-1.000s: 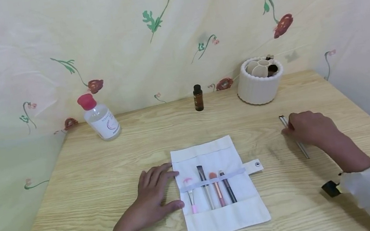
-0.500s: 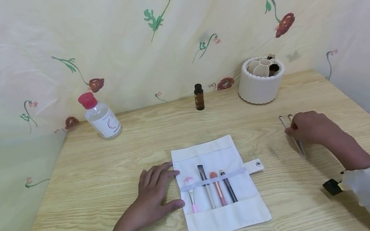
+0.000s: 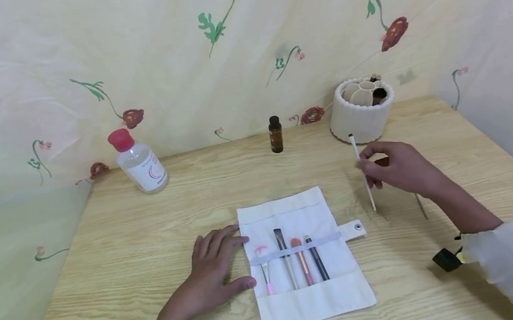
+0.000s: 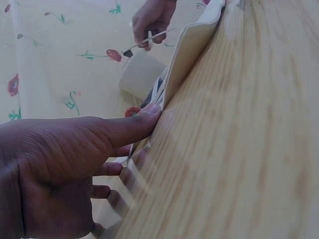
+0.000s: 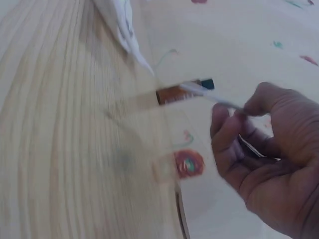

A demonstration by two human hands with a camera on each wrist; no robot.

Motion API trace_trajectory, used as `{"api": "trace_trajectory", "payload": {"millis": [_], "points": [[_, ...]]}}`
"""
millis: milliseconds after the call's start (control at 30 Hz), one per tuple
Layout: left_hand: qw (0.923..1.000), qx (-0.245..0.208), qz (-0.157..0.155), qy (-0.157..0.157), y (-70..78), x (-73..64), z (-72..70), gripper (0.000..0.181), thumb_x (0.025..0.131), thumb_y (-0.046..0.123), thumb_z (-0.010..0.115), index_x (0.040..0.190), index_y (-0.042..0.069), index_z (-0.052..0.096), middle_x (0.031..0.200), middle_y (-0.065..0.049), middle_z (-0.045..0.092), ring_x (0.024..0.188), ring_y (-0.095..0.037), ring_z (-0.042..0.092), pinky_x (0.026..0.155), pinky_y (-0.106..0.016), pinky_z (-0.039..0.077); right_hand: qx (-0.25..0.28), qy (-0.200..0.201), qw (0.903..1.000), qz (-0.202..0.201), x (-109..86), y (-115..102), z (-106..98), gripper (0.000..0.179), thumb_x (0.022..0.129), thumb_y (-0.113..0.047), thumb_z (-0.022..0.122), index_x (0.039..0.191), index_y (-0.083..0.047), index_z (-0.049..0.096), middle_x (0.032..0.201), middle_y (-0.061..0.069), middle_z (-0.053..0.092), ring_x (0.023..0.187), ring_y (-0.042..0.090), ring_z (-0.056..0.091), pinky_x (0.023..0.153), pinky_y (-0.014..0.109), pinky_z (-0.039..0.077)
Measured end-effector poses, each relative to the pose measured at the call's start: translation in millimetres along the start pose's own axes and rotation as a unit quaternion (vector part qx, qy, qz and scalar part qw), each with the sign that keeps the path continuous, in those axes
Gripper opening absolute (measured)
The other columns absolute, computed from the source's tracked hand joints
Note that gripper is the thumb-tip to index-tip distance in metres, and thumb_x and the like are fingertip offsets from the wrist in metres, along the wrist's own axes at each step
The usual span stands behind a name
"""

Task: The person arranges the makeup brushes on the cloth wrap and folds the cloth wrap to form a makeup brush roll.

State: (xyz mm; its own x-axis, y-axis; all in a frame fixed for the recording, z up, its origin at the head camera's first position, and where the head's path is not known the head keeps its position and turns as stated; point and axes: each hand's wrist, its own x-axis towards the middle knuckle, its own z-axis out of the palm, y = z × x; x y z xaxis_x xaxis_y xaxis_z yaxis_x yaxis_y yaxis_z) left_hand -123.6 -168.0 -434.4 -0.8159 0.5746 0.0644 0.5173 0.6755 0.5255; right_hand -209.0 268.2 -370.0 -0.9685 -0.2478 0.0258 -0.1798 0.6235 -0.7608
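My right hand [image 3: 397, 169] pinches a slim white-handled makeup brush [image 3: 367, 187] with a small dark tip, held above the table right of a white fabric brush roll [image 3: 317, 303]. Thumb and fingertips of the right hand [image 5: 279, 154] close on the handle in the right wrist view. My left hand [image 3: 209, 277] lies with fingers spread at the roll's left edge, its thumb touching the fabric. Under the roll's elastic band sit a pink-handled brush [image 3: 267, 277], a flat dark brush [image 3: 286, 263], a rose brush [image 3: 304, 266] and a black-handled brush [image 3: 320, 264].
Another thin brush [image 3: 421, 206] lies on the table, partly hidden by the right forearm. Along the back stand a clear bottle [image 3: 143, 168] with a red cap, a small brown bottle [image 3: 276, 137] and a white ribbed holder [image 3: 361, 119]. Floral cloth hangs behind.
My right hand has picked up one of the two thin brushes and carried it left toward the roll, leaving the other on the table. The left hand has stayed in place.
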Motion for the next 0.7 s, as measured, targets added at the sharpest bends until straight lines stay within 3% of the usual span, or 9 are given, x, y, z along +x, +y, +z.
{"api": "trace_trajectory", "payload": {"millis": [133,367,567,700], "points": [[1.0000,0.001,0.000,0.000,-0.7,0.0,0.7,0.077,0.087,0.053,0.072,0.149,0.018,0.043,0.162,-0.008,0.023,0.147,-0.035,0.014,0.113,-0.068,-0.004,0.074,-0.012,0.9966,-0.036,7.5,-8.6,13.6,0.024,0.103,-0.023,0.059,0.107,0.001,0.060,0.116,0.019,0.067,0.070,0.030,0.066,0.059,0.035,0.055],[1.0000,0.004,0.001,0.001,-1.6,0.2,1.0,0.077,0.087,0.052,0.073,0.149,0.019,0.043,0.163,-0.006,0.022,0.147,-0.033,0.013,0.113,-0.068,-0.004,0.140,-0.058,0.9867,-0.060,19.5,-15.6,42.7,0.027,0.102,-0.012,0.059,0.120,0.004,0.048,0.096,0.025,0.067,0.076,0.034,0.063,0.064,0.039,0.056],[1.0000,-0.002,0.001,-0.001,-1.1,-0.3,0.3,0.076,0.088,0.052,0.072,0.149,0.019,0.042,0.163,-0.006,0.022,0.147,-0.033,0.013,0.113,-0.067,-0.005,0.125,-0.066,0.9848,-0.101,25.7,-19.9,65.2,0.057,0.099,-0.006,0.063,0.148,-0.014,0.034,0.099,0.014,0.069,0.075,0.031,0.066,0.067,0.042,0.057],[1.0000,-0.003,0.003,0.002,-1.3,-0.6,0.3,0.076,0.088,0.052,0.072,0.149,0.019,0.043,0.163,-0.006,0.022,0.147,-0.032,0.013,0.113,-0.067,-0.005,0.088,-0.064,0.9875,-0.114,26.5,-23.6,76.3,0.071,0.096,-0.005,0.067,0.154,-0.024,0.029,0.103,0.010,0.068,0.075,0.024,0.068,0.067,0.037,0.058]]}}
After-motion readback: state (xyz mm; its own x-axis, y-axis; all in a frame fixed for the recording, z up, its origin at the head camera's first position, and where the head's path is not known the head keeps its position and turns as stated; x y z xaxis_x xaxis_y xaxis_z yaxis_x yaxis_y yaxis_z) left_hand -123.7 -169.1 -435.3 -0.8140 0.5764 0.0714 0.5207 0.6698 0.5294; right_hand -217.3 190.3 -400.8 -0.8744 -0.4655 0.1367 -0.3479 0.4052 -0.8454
